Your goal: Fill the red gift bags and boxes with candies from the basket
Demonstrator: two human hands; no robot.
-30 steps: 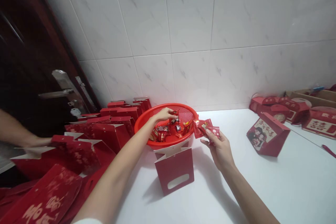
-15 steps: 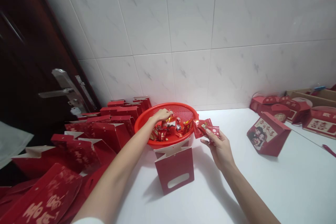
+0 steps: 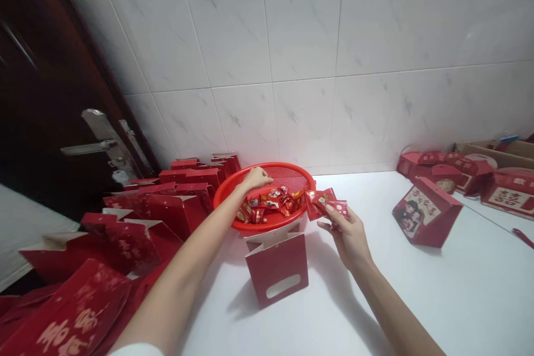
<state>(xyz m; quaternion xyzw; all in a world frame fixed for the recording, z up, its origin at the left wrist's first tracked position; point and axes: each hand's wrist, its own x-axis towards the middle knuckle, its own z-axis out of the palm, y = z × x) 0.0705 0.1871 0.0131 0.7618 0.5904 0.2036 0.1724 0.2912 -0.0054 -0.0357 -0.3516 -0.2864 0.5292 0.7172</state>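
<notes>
My left hand (image 3: 257, 178) is over the far left part of a red plastic basket (image 3: 223, 192), its fingers closed. Whether anything is pinched in them is hidden. Beneath and in front of it lie several wrapped candies (image 3: 273, 200) in red and gold. To the right of the basket, my right hand (image 3: 349, 232) grips a few red candy packets (image 3: 321, 202), one with white dots, between thumb and fingers. A red paper gift box (image 3: 277, 267) stands upright on the white table between my forearms, its top open and an oval window low on its front.
Rows of open red gift boxes (image 3: 175, 211) crowd the left side, near a dark door (image 3: 41, 94). On the right stands a closed red box with a couple's picture (image 3: 428, 214). Behind it are more red boxes (image 3: 467, 172) and a cardboard carton (image 3: 517, 151). A tiled wall (image 3: 304, 55) rises behind the table.
My left hand has lifted slightly up and left, away from the gold and red candy it was touching, which lies in the basket. My right hand has hardly moved.
</notes>
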